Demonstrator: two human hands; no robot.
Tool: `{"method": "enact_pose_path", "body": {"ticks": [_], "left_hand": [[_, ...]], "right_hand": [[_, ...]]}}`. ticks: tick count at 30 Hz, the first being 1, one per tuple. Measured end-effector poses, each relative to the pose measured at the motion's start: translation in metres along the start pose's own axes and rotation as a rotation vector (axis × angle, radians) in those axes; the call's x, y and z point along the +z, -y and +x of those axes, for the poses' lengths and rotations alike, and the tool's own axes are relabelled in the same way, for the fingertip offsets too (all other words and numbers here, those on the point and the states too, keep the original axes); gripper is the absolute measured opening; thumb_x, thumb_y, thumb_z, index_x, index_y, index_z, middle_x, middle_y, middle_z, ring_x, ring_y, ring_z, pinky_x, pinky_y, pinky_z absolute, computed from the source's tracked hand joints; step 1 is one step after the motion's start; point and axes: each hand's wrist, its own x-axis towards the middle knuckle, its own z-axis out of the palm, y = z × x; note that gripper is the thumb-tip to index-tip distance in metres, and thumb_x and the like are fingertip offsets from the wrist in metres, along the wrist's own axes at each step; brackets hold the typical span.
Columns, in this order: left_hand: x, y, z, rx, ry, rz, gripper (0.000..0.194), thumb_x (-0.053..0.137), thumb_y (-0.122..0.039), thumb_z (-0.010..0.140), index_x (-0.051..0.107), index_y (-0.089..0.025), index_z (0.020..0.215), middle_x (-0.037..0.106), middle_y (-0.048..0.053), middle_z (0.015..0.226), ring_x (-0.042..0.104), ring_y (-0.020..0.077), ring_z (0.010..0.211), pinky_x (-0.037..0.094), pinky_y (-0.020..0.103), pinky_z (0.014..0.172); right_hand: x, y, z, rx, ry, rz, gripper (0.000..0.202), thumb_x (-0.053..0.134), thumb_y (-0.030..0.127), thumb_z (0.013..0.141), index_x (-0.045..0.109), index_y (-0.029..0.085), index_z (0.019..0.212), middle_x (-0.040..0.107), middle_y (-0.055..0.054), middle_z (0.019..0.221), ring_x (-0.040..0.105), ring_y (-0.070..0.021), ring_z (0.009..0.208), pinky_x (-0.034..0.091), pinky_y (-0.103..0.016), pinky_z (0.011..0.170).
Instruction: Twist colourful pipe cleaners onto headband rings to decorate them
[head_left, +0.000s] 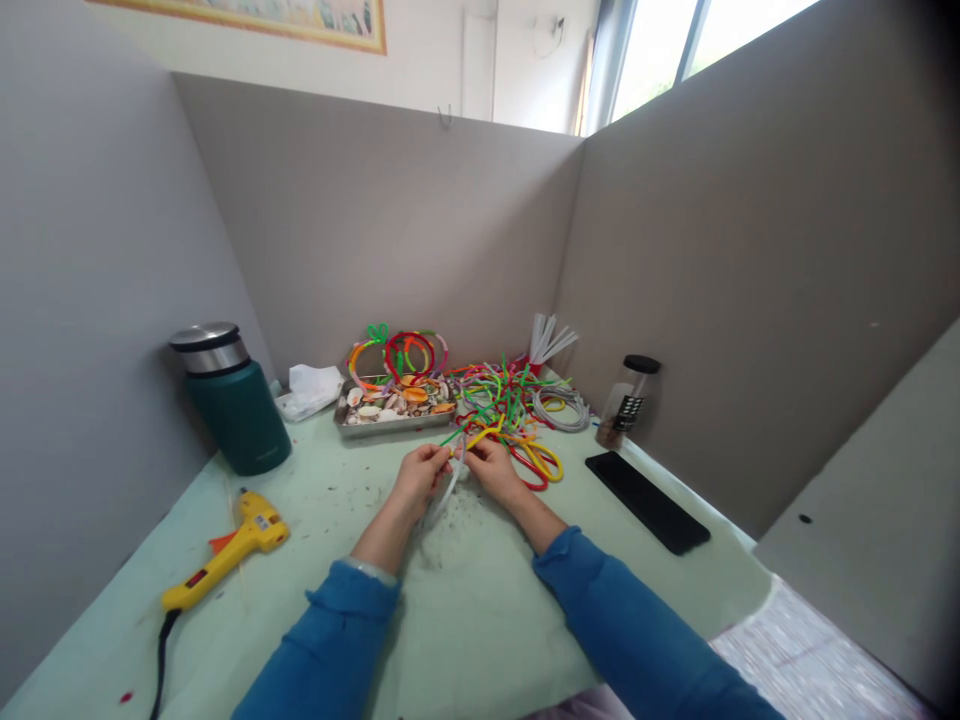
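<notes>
Near the middle of the table, my left hand [424,474] pinches a thin yellow strip. Close beside it on the right, my right hand [491,468] is closed on the same yellow strip [484,433], whose far end sticks up past the fingers. A pale grey strip [450,490] hangs down between the two hands. Just beyond them lies a tangled pile of coloured strips [510,395], with red and yellow loops [551,462] at its near edge. The exact grip at the fingertips is too small to make out.
A metal tray [397,427] of shells stands behind my hands, with coloured rings [411,352] on it. To the left are a green bottle [240,415], white tissue [309,390] and a yellow glue gun [225,555]. A clear bottle [628,402] and black phone-like slab [649,502] are right.
</notes>
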Motion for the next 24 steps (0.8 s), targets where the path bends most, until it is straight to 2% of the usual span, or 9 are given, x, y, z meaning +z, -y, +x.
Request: {"method": "enact_pose_path", "body": {"ticks": [6, 10, 16, 24], "left_hand": [[-0.0015, 0.0047, 0.0016, -0.014, 0.045, 0.068, 0.043, 0.074, -0.048, 0.055, 0.055, -0.014, 0.071, 0.043, -0.008, 0.047, 0.027, 0.0014, 0.035, 0.010, 0.019, 0.036], [-0.0014, 0.0047, 0.0013, -0.010, 0.060, 0.089, 0.040, 0.073, -0.046, 0.058, 0.059, -0.012, 0.073, 0.043, -0.007, 0.047, 0.027, 0.0017, 0.035, 0.012, 0.019, 0.036], [-0.0010, 0.0045, 0.0004, 0.004, 0.059, 0.141, 0.033, 0.070, -0.042, 0.064, 0.062, -0.011, 0.074, 0.046, -0.006, 0.048, 0.029, 0.0027, 0.034, 0.016, 0.020, 0.035], [-0.0035, 0.0074, 0.0018, 0.001, 0.090, 0.207, 0.037, 0.067, -0.046, 0.066, 0.066, -0.011, 0.078, 0.052, -0.003, 0.052, 0.032, 0.0031, 0.035, 0.018, 0.020, 0.036]], "right_hand": [[-0.0019, 0.0046, -0.0010, -0.058, -0.045, -0.164, 0.029, 0.062, 0.039, 0.074, 0.053, 0.017, 0.059, 0.047, 0.002, 0.063, 0.043, -0.0120, 0.061, 0.036, -0.024, 0.056], [-0.0022, 0.0063, -0.0007, -0.083, -0.051, -0.190, 0.033, 0.062, 0.041, 0.074, 0.049, 0.018, 0.055, 0.047, 0.001, 0.063, 0.044, -0.0127, 0.061, 0.037, -0.025, 0.057], [-0.0013, 0.0022, -0.0007, -0.047, -0.054, -0.155, 0.031, 0.062, 0.042, 0.073, 0.050, 0.018, 0.059, 0.050, -0.001, 0.069, 0.048, -0.0150, 0.068, 0.041, -0.026, 0.063], [-0.0015, 0.0036, 0.0014, -0.153, -0.017, -0.068, 0.018, 0.061, 0.035, 0.076, 0.060, 0.018, 0.070, 0.055, -0.004, 0.085, 0.053, -0.0173, 0.083, 0.043, -0.029, 0.075]]}}
